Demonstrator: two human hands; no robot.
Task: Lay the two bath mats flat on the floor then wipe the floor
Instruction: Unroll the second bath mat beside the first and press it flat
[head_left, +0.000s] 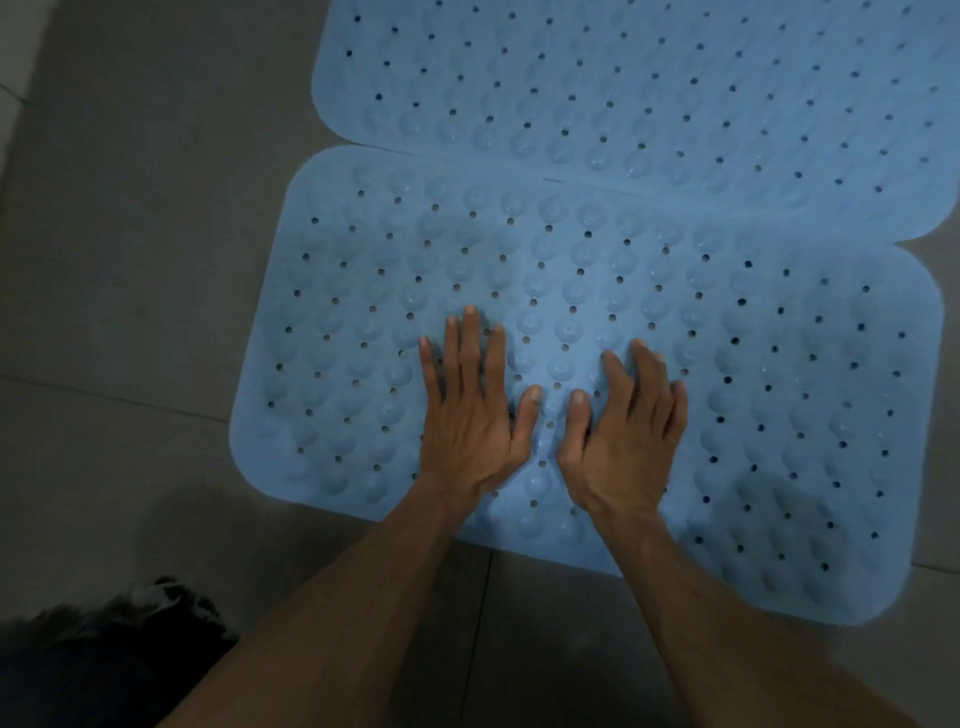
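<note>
Two light blue rubber bath mats with holes and suction bumps lie on the grey tiled floor. The near mat (753, 374) lies flat in the middle of the view. The far mat (675, 88) lies beyond it, their long edges touching or slightly overlapping. My left hand (467, 415) rests palm down on the near mat's front half, fingers spread. My right hand (623, 431) presses palm down right beside it, fingers slightly curled. Neither hand holds anything.
Grey floor tiles (130, 260) with grout lines stretch to the left and in front of the mats. A dark, fuzzy shape (104, 654) sits at the bottom left corner. A pale wall edge (10, 78) shows at the far left.
</note>
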